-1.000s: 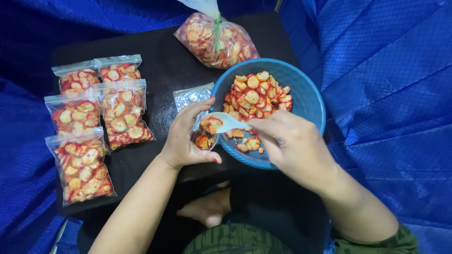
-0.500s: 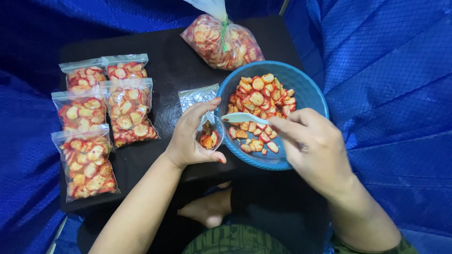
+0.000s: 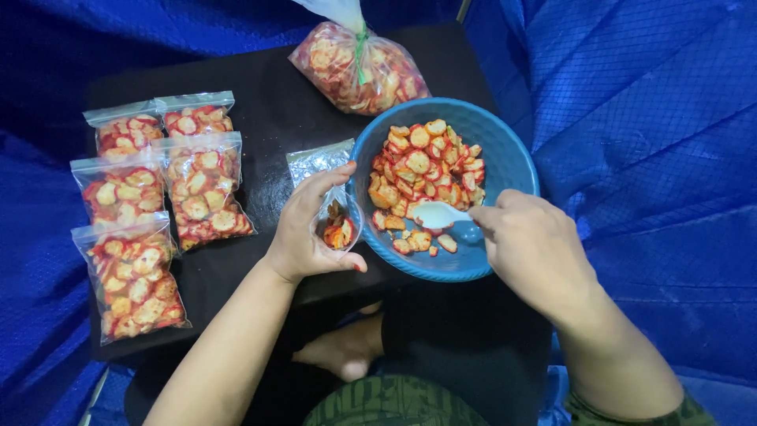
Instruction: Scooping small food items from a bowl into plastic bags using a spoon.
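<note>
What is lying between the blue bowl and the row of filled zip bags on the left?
In the head view, the left hand holds a small open bag between the blue bowl and the filled zip bags; elsewhere only bare black table.

The left hand (image 3: 311, 229) is reaching up from the lower left of the frame, forearm bare, fingers curling and thumb pressing in a closed grip near the centre. The right hand (image 3: 536, 248) is coming in from the lower right, knuckles up, fingers pinching closed toward the centre.
</note>
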